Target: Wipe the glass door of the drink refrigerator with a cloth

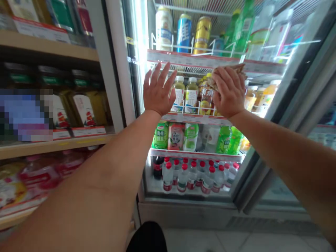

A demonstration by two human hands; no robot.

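Note:
My left hand [159, 91] is raised with its fingers spread, palm toward the glass front of a lit drinks fridge [189, 204]. It holds nothing; whether it touches the glass I cannot tell. To the right, my right hand [229, 91] presses a crumpled brownish cloth [240, 69] toward the same glass, its fingers bent over it. Behind the hands stand juice bottles with white labels [191, 95] and brown tea bottles [206, 96] with yellow caps. The right hand hides part of that shelf.
Cans [184, 33] and green bottles [243, 29] fill the fridge's top shelf. Lower down are green cartons [160, 135] and red-capped water bottles [183, 177]. A wooden shelf [52, 148] with dark bottles stands at left. A metal door frame [258, 175] is at right.

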